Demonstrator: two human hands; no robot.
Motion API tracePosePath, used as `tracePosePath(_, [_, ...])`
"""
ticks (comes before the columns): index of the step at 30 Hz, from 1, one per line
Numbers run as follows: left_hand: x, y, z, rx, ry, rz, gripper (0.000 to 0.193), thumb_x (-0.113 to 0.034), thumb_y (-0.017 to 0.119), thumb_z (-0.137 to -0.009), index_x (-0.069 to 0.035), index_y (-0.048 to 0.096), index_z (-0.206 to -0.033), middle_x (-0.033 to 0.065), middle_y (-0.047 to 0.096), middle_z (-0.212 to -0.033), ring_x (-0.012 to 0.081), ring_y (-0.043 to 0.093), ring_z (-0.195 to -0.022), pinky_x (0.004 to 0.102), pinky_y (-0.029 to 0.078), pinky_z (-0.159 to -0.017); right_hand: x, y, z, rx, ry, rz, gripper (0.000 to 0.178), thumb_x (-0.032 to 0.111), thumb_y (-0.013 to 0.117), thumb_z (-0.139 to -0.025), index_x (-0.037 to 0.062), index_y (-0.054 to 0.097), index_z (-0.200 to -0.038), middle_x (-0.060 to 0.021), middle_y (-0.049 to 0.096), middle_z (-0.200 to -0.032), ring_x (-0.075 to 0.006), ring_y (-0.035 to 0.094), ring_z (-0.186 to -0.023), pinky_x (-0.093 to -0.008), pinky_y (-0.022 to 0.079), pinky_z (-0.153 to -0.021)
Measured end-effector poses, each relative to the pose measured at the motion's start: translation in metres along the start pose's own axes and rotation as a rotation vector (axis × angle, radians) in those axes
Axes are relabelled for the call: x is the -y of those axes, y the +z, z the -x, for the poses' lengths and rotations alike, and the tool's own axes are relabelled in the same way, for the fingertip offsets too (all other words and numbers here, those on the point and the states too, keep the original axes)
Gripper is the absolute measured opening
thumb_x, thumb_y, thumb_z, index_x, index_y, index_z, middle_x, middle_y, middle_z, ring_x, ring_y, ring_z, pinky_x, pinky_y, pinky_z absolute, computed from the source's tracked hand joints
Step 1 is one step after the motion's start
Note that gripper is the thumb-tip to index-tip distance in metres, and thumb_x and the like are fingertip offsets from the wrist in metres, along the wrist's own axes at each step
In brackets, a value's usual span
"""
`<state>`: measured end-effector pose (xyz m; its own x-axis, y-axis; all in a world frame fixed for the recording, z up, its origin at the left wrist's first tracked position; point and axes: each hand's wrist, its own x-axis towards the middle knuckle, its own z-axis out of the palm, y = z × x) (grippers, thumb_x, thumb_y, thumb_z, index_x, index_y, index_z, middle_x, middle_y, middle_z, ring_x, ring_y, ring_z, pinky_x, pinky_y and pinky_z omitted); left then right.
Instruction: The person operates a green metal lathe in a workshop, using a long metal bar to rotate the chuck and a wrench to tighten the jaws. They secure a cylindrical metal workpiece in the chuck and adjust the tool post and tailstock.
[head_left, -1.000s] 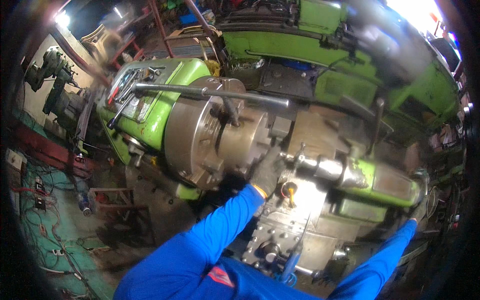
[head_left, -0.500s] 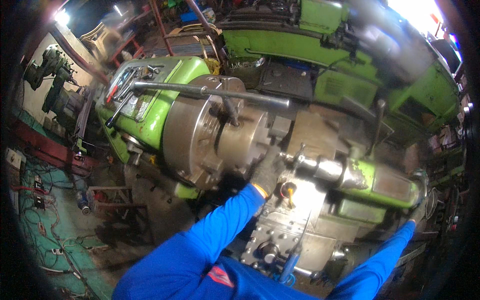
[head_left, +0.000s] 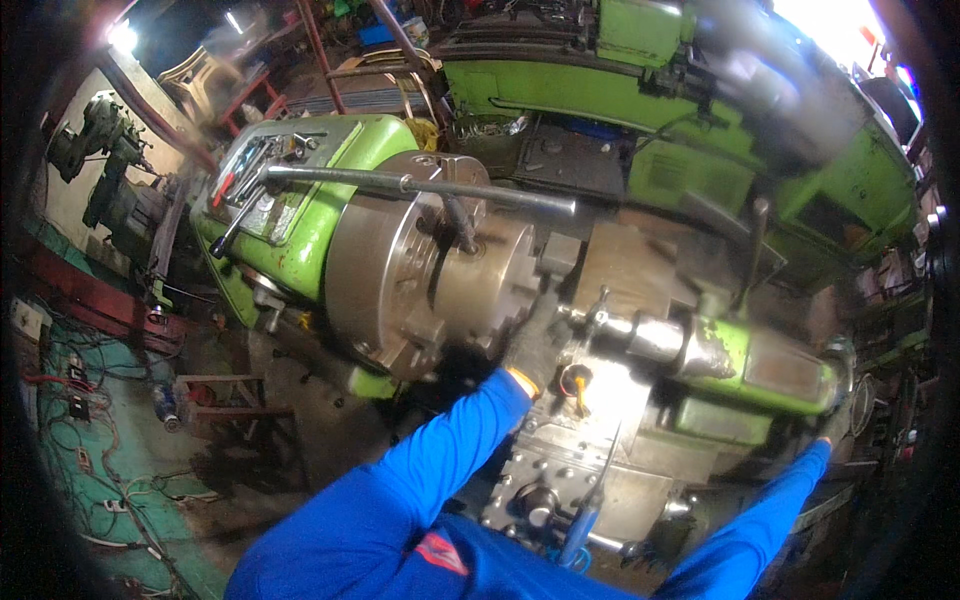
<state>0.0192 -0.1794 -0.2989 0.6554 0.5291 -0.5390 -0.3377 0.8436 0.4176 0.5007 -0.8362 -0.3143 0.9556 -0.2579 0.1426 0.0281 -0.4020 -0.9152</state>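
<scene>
We judged the steel chuck [head_left: 430, 275] heavy and rigid; our gloved left hand [head_left: 535, 345] pressed its three-o'clock face, right hand [head_left: 835, 425] grip unclear.

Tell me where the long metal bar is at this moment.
In the head view, the long metal bar lies left of centre, across the top of the big round steel chuck, beside the green machine housing, above the gloved left hand.

Green machine [head_left: 640, 90] behind; tangled cables [head_left: 70, 400] on teal floor [head_left: 120, 500].
</scene>
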Motion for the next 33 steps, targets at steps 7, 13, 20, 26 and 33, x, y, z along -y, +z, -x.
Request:
tracePosePath(7, [0.001,0.001,-0.004,0.002,-0.028,0.125,0.03,-0.029,0.074,-0.104,-0.016,0.069,-0.13,-0.0006,0.056,-0.101,0.0117,0.056,-0.097,0.0279,0.056,-0.086,-0.006,0.008,-0.005,-0.023,0.002,-0.087,0.083,0.059,0.058,-0.107,-0.0068,0.049,-0.157,-0.0128,0.058,-0.154,-0.0235,0.058,-0.133,-0.0339,0.047,-0.113])
tracePosePath(13, [0.0,0.005,-0.001,0.004,-0.045,0.063,0.019,-0.025,0.067,-0.108,-0.019,0.07,-0.125,-0.0026,0.057,-0.095,0.0124,0.057,-0.095,0.0317,0.052,-0.097,-0.004,-0.021,-0.009,0.008,0.012,0.213,0.085,0.063,0.06,-0.105,-0.0078,0.055,-0.152,-0.0166,0.063,-0.148,-0.0244,0.061,-0.129,-0.0357,0.048,-0.111])
tracePosePath(20, [-0.001,0.015,0.002,-0.031,-0.032,0.042,0.03,-0.033,0.079,-0.101,-0.017,0.071,-0.125,-0.0066,0.063,-0.102,0.0093,0.057,-0.091,0.0251,0.052,-0.086,-0.002,-0.004,0.005,0.025,0.134,-0.056,0.089,0.067,0.059,-0.103,-0.0102,0.058,-0.148,-0.0182,0.065,-0.146,-0.0254,0.062,-0.127,-0.0375,0.05,-0.107])
tracePosePath(26, [0.0,0.01,0.004,0.028,0.014,0.026,0.022,-0.034,0.065,-0.109,-0.015,0.066,-0.12,-0.0024,0.06,-0.098,0.0108,0.058,-0.096,0.0296,0.053,-0.089,-0.048,-0.004,-0.011,-0.041,-0.096,0.15,0.083,0.066,0.059,-0.103,-0.0086,0.067,-0.139,-0.0135,0.071,-0.132,-0.0242,0.064,-0.119,-0.0353,0.051,-0.103])
tracePosePath(33, [-0.001,0.01,0.002,-0.057,0.061,-0.087,0.024,-0.039,0.064,-0.107,-0.016,0.067,-0.101,-0.0003,0.06,-0.089,0.0182,0.061,-0.093,0.0446,0.049,-0.104,-0.035,0.037,0.014,-0.005,0.069,-0.078,0.079,0.062,0.06,-0.105,-0.0064,0.064,-0.144,-0.0123,0.07,-0.136,-0.0242,0.064,-0.119,-0.0367,0.051,-0.104])
